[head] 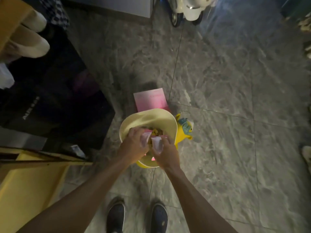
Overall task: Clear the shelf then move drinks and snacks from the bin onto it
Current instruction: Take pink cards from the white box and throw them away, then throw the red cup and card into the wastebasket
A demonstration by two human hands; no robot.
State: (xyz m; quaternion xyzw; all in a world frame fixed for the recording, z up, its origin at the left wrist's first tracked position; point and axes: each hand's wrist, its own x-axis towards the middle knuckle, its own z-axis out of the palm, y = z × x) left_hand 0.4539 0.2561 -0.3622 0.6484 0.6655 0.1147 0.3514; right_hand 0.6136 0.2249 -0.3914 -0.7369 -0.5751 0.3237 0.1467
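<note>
Head camera looks straight down as a person stands over a bin on a grey stone floor. At far left, a yellow wooden shelf (33,180) juts into view, with a black box (50,101) behind it and pale soft toys (32,42) above that.

Moving right, the left hand (134,145) reaches into the cream-and-yellow bin (151,117), its fingers curled round a pink packet (145,136). Just beside it, the right hand (166,154) pinches a white packet (157,145) between thumb and fingers. The white packet's long side seems to run away from the person, though blur makes that uncertain. The two packets nearly touch over the middle of the bin. Each sits at the fingertips, beyond the palm that holds it. More wrappers (157,132) lie below them, too blurred to name.

A pink box (150,100) lies on the floor just beyond the bin. A yellow toy (184,130) sits against the bin's right side.

The relation that matters next is where the shelf lies: left of the bin and nearer the person. That makes the left hand the closer one, and its packet likely has the shorter trip. The right hand would have to cross over the bin. Loading appears under way, with snacks left in the bin.
</note>
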